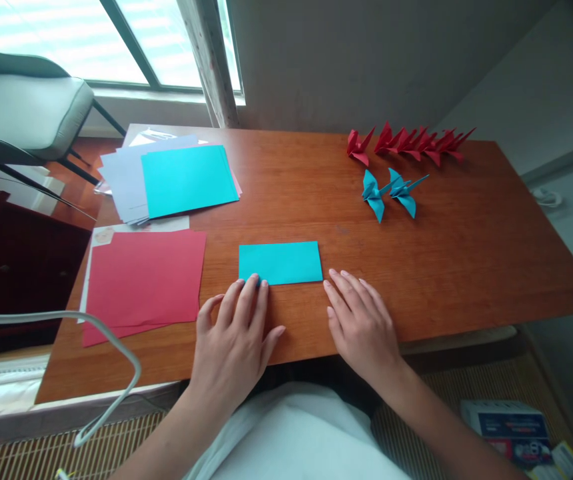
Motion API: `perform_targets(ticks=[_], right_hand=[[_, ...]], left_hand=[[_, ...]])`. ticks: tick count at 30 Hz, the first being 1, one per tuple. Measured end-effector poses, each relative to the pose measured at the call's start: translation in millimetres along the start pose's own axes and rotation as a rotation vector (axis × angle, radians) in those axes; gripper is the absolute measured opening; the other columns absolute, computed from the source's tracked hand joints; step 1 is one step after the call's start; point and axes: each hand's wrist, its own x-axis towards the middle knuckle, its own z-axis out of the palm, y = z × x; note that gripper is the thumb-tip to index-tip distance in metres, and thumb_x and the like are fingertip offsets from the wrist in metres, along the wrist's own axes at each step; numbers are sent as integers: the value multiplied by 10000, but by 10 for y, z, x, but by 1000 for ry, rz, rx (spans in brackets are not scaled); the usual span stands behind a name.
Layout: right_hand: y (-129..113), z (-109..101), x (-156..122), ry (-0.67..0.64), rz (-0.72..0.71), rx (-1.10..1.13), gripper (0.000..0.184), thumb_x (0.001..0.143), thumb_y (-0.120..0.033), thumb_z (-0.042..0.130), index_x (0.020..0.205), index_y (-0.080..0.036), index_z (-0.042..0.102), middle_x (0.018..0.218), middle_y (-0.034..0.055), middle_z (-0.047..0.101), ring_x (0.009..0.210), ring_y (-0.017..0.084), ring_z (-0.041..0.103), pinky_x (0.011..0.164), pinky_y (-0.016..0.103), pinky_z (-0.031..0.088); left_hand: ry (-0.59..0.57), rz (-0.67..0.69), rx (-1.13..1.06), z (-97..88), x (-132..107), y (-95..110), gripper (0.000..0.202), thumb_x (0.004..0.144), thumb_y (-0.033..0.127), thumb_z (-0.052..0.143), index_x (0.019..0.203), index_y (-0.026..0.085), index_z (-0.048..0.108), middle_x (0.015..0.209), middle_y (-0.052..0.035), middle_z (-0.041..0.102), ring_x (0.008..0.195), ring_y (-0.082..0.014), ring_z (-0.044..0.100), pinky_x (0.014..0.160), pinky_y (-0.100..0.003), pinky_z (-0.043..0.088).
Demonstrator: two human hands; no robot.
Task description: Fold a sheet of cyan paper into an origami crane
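Note:
A blue sheet of paper (281, 261), folded into a rectangle, lies flat on the wooden table in front of me. The fingertips of my left hand (236, 333) rest on its near left edge, the fingers stretched out and the thumb apart. My right hand (359, 320) lies palm down on the wood, its fingertips by the paper's near right corner. Those fingers are extended and hold nothing. Farther back on the right stand two blue paper cranes (389, 193) and a row of several red paper cranes (411, 143).
Red paper sheets (146, 280) lie at the left of the table (466, 253). Behind them is a pile of white sheets (121, 177) topped by blue paper (191, 180). A white cable (126, 353) curves in the left foreground. A chair (26, 107) stands beyond the table's left side.

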Motion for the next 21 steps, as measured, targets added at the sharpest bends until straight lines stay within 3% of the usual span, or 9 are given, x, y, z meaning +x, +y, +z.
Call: perform_targets(ticks=[6,9,13,21], right_hand=[[-62,-15,67,15,71,33,387,979,-210,527,1349,-126,602,1439,129,605,1336,302,525,1124,496,426],[-148,-17,126,29,61,71,438,978,-236,534,1402,-131,564,1482,160,551,1368,323,484,1105,505,439],[-280,48,224,-21,-22,119,485,997,-240,491,1479,-183,505,1577,133,446,1424,325,416,1137,522,402],[-306,93,278,-119,6,82,488,1032,-332,449,1510,-239,476,1601,78,432,1450,304,389,1198,548,312]], left_hand=[[4,-3,-42,4,-26,-33,620,987,479,513,1480,103,495,1539,-189,491,1350,-396,491,1046,-552,325],[14,-12,-65,20,1,2,635,959,520,548,1480,160,512,1530,-197,494,1347,-407,483,1049,-560,331],[11,-17,-97,46,51,82,611,950,535,542,1472,216,533,1533,-189,481,1355,-399,462,1085,-571,329],[-3,-34,-85,53,128,166,534,963,413,522,1467,239,546,1507,-191,484,1338,-407,444,1139,-617,295]])
